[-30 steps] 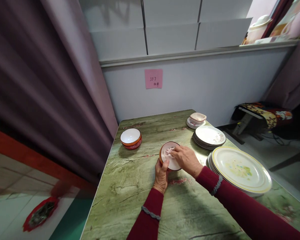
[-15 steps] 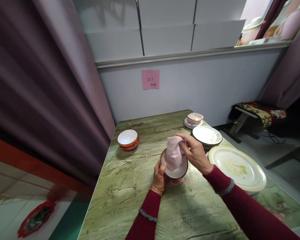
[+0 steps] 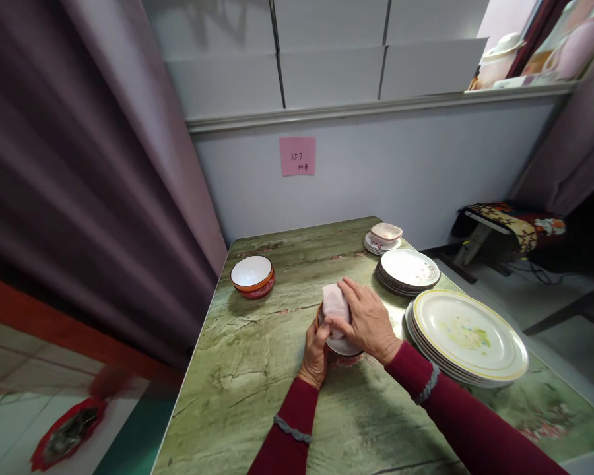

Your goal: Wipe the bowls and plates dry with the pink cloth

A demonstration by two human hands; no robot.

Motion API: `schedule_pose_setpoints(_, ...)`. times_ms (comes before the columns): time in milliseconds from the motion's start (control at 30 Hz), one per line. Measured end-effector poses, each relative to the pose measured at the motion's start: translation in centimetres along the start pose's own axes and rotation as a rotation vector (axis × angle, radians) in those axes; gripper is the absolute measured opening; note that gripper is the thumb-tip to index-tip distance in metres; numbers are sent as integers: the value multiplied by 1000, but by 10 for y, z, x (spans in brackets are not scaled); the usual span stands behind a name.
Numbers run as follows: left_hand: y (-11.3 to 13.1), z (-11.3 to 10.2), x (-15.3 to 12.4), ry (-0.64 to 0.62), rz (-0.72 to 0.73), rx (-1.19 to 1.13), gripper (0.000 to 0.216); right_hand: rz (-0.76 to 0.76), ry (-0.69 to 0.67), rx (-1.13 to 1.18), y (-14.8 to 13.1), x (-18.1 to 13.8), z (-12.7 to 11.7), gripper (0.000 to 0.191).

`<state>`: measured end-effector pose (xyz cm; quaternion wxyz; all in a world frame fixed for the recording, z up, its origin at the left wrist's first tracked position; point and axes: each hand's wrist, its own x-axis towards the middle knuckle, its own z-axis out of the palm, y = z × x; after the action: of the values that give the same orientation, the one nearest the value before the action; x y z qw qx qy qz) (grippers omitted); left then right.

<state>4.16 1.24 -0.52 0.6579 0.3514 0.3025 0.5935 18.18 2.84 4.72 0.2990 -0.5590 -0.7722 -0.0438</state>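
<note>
Near the middle of the green table [image 3: 257, 369], a white bowl [image 3: 344, 346] with a dark rim is tilted in my left hand [image 3: 315, 353]. The left thumb lies over its rim while the other fingers pass behind it. My right hand [image 3: 369, 320] presses a pale pink cloth [image 3: 335, 302] into the bowl, its fingers laid over the cloth. Both hands meet at the bowl, and much of its inside is covered by the cloth and the right hand.
Two stacked bowls [image 3: 252, 274] stand at the left. Along the right edge are a stack of large oval plates [image 3: 468, 333], a stack of round plates [image 3: 408, 269] and small dishes [image 3: 386, 234]. A wall with a pink note [image 3: 297, 156] rises behind the table.
My right hand has moved left and lowered the cloth, which was hanging lifted over the bowl, down against the inside of the bowl. My left hand keeps its hold.
</note>
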Motion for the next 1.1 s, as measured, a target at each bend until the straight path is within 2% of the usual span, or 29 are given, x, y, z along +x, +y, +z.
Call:
schedule_pose_setpoints(167,0,-5,2,-43,-20,64,61,20,-87,-23,10,-1,6,64)
schedule_pose_setpoints(300,-2,-8,3,-36,-42,96,61,21,-116,102,23,-3,3,68)
schedule_pose_setpoints(400,-3,-8,1,-44,-59,70,61,4,-49,201,27,1,-10,72)
schedule_pose_setpoints(467,-3,-7,0,-55,-85,54,62,-80,13,265,28,7,-20,72)
schedule_pose_setpoints(567,-2,-7,-2,-80,-88,39,64,-245,-10,250,31,15,-29,51)
schedule_pose_setpoints(667,-1,-8,-2,-98,-56,66,64,-309,-103,96,38,18,-27,31)
schedule_pose_setpoints(833,1,-7,-2,-116,-50,164,59,-308,-138,-1,34,10,-20,40)
schedule_pose_setpoints(1000,1,-7,-2,-142,-27,229,51,-243,-202,-66,14,7,-14,32)
schedule_pose_setpoints(1100,0,-9,-1,-118,-10,274,52,-172,-224,2,14,11,-11,21)
